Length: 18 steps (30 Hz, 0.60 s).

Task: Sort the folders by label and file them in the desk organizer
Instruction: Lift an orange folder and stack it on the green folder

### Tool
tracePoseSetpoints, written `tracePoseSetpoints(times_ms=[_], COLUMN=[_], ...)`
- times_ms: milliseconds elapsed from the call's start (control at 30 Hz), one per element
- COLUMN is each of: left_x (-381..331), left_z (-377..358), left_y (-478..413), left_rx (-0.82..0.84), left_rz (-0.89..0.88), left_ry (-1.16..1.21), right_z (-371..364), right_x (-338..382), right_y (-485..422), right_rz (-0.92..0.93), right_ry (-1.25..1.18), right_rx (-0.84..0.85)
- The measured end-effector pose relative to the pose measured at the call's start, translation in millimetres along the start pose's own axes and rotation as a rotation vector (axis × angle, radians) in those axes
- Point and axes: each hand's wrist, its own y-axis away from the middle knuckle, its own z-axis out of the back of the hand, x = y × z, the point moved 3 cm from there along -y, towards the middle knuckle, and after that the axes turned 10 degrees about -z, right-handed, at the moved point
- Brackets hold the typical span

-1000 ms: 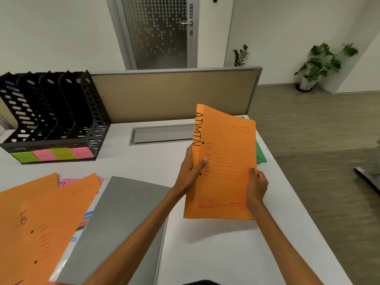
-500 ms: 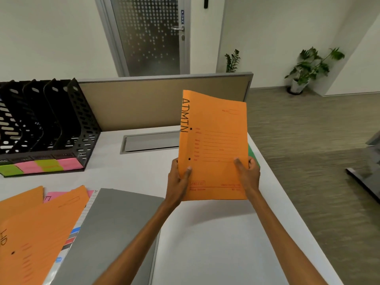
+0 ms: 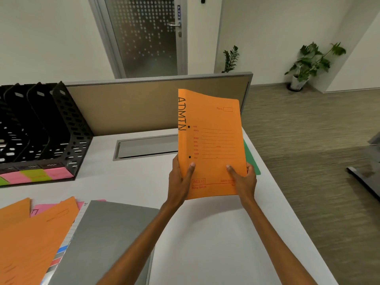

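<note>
An orange folder [image 3: 213, 128] marked ADMIN along its spine stands upright above the white desk [image 3: 216, 233]. My left hand [image 3: 179, 182] grips its lower left edge, thumb across the front. At the lower right corner my right hand [image 3: 243, 178] holds it the same way. The black desk organizer [image 3: 47, 124], with several upright slots and pink and green labels along its base, stands at the far left, well apart from the folder. More orange folders [image 3: 30, 239] lie at the near left over a pink one [image 3: 39, 210].
A grey folder [image 3: 107, 233] lies flat at the near left of the desk. A green folder [image 3: 251, 159] peeks out behind the held one at the desk's right edge. A metal cable tray [image 3: 146, 147] sits before the tan partition [image 3: 133, 108]. Floor drops off on the right.
The orange folder has been lifted and brought upright. Both hands slid down to its lower corners. The view shifted right, so the organizer now sits further left.
</note>
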Motion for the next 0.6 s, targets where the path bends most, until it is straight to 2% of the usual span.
tracePoseSetpoints(times_ms=[133,333,600], left_x=[10,25,57], left_z=[-21,-53,-76], left_y=[-18,-55,-94], left_rx=[0.111,0.356,0.366], left_rz=[-0.022,-0.096,-0.026], left_ry=[-0.095,-0.064,-0.159], right_z=[14,31,19], right_x=[13,39,37], right_y=[-27,-81,-145], right_rz=[-0.003,-0.021,-0.085], right_ry=[0.042,0.052,0.267], right_rx=[-0.148,-0.32,-0.3])
